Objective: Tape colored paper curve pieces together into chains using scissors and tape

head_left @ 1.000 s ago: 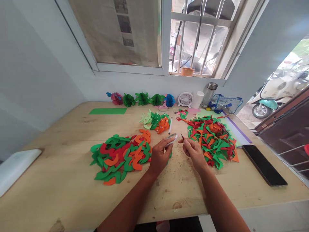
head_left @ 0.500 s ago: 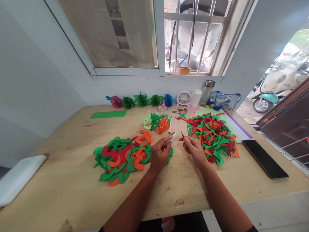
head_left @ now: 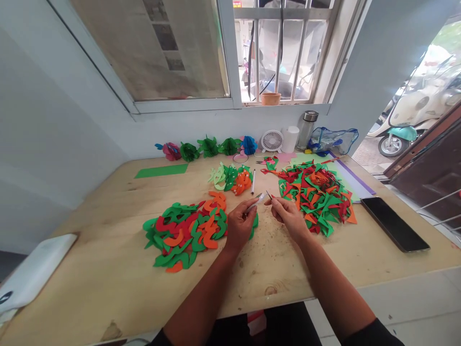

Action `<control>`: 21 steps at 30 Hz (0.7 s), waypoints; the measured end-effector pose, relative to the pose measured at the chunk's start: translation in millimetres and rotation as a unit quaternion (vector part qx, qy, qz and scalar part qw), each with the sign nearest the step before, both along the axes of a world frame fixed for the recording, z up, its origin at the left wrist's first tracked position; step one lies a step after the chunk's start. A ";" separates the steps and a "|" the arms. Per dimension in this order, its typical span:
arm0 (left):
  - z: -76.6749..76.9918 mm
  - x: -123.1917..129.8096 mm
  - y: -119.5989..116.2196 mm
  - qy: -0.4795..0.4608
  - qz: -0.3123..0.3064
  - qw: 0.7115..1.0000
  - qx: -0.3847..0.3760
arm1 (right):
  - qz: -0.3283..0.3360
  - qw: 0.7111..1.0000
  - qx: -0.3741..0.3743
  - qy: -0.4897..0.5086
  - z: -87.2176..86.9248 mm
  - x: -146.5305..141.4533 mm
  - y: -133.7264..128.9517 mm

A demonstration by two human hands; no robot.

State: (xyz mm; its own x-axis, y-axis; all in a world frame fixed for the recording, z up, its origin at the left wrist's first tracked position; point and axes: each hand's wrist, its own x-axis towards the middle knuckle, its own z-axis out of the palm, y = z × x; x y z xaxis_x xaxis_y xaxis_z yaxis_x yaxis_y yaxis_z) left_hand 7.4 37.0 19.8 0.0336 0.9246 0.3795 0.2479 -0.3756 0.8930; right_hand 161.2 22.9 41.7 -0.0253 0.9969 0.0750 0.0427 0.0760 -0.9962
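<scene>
My left hand point(head_left: 239, 224) grips a slim white object with a silvery tip point(head_left: 256, 203); the picture does not settle what it is. My right hand point(head_left: 288, 216) pinches a tiny dark red pointed scrap point(head_left: 268, 195) between its fingertips, close to that tip. Left of my hands lies a heap of curved green, red and orange paper cut-outs point(head_left: 183, 235), touching my left hand's edge. Right of them is a heap of angular green, red and orange paper pieces point(head_left: 313, 197).
A smaller heap of pale green, green and orange pieces point(head_left: 230, 178) and a white pen point(head_left: 253, 181) lie ahead on the wooden table point(head_left: 270, 283). Paper flowers point(head_left: 209, 148) line the wall. A black phone point(head_left: 395, 224) lies at the right.
The whole scene has shifted up and left in the view as my head moved. My hands stay together above the table, their small pointed tips slightly closer.
</scene>
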 end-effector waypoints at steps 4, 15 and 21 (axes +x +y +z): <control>2.1 0.0 -0.3 0.003 0.004 1.000 0.001 | -0.002 1.000 0.014 -0.014 -1.4 1.3 0.7; 2.2 0.7 -0.9 -0.008 0.002 1.000 -0.002 | -0.024 0.997 0.038 -0.065 -2.8 2.8 1.0; 0.9 1.0 0.6 -0.016 -0.001 1.000 0.006 | -0.026 0.997 0.028 -0.068 -6.5 3.3 2.4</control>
State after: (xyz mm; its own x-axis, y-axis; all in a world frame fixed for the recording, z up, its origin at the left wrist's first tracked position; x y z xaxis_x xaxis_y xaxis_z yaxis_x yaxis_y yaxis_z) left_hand 8.4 37.6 20.7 0.0225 0.9198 0.3918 0.2195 -0.3869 0.8956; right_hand 164.5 25.3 35.2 0.0120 0.9916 0.1291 0.1825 0.1248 -0.9753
